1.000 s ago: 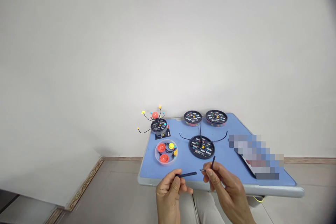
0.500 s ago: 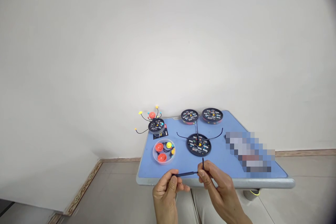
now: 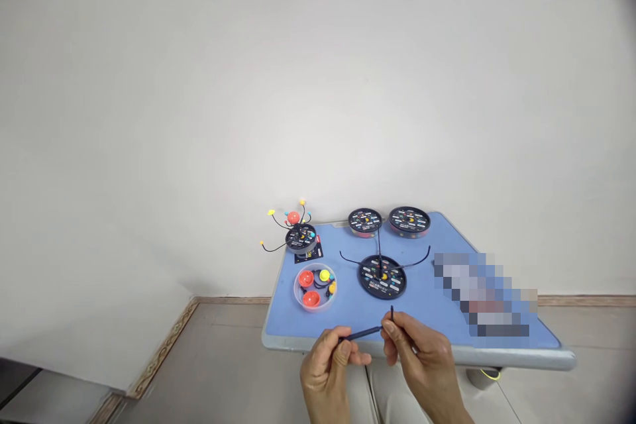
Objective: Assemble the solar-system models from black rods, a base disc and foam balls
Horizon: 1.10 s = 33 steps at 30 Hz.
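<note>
Tilted up from level, the thin black rod [image 3: 362,333] sits pinched in the left hand [image 3: 328,374], its end reaching the right hand [image 3: 422,361], whose narrow grip holds an upright second rod [image 3: 392,313]; steady pinches suit such slender pieces.

Thin blk rod [image 3: 362,334] held near-level — 2nd blk rod [image 3: 391,315] upright, just beside its right tip.
</note>
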Each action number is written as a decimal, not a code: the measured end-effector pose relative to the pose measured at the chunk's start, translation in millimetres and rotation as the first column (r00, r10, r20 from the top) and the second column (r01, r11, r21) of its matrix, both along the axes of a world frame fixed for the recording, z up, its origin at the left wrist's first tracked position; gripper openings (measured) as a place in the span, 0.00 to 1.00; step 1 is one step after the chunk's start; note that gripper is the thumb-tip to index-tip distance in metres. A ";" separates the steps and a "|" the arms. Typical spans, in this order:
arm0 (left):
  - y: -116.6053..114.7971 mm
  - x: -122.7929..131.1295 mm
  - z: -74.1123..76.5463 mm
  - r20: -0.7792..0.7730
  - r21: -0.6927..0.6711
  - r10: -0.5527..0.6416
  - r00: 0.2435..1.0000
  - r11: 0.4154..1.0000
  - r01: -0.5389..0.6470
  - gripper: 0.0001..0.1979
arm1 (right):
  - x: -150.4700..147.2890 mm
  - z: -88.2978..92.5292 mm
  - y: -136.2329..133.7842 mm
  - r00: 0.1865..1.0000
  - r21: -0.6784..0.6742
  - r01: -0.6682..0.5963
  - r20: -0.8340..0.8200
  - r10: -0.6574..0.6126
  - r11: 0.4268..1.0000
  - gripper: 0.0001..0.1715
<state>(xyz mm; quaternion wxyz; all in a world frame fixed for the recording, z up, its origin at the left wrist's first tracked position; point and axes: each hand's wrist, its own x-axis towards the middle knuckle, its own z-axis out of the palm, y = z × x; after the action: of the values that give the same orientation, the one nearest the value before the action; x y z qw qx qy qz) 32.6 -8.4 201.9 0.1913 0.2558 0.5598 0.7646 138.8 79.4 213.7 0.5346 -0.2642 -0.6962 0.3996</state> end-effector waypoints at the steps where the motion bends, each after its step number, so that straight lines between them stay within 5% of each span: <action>1: 0.7 0.2 -1.5 -0.014 0.014 -0.004 1.000 1.000 0.005 0.14 | -0.4 -0.6 0.5 1.000 -0.001 0.010 -0.002 -0.010 1.000 0.16; 16: 16.3 3.0 -18.2 0.047 0.034 -0.025 0.999 0.999 0.024 0.13 | -11.2 -20.0 4.8 0.994 -0.144 0.110 -0.010 -0.112 0.984 0.20; 21: 21.3 -0.2 -15.7 0.102 0.007 -0.125 0.987 0.992 0.125 0.17 | -11.3 -14.3 7.5 0.988 -0.256 0.110 -0.075 -0.133 0.960 0.20; 33: 29.5 -2.0 -8.6 0.098 -0.038 -0.105 0.990 0.993 0.109 0.18 | -11.1 -15.2 8.6 0.992 -0.342 0.094 -0.052 -0.119 0.935 0.23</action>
<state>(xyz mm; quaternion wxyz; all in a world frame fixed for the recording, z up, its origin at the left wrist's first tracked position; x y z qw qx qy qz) 30.7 21.1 193.3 0.2640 0.2444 0.5518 0.7524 127.7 88.0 198.5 0.5266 -0.3749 -0.5822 0.4931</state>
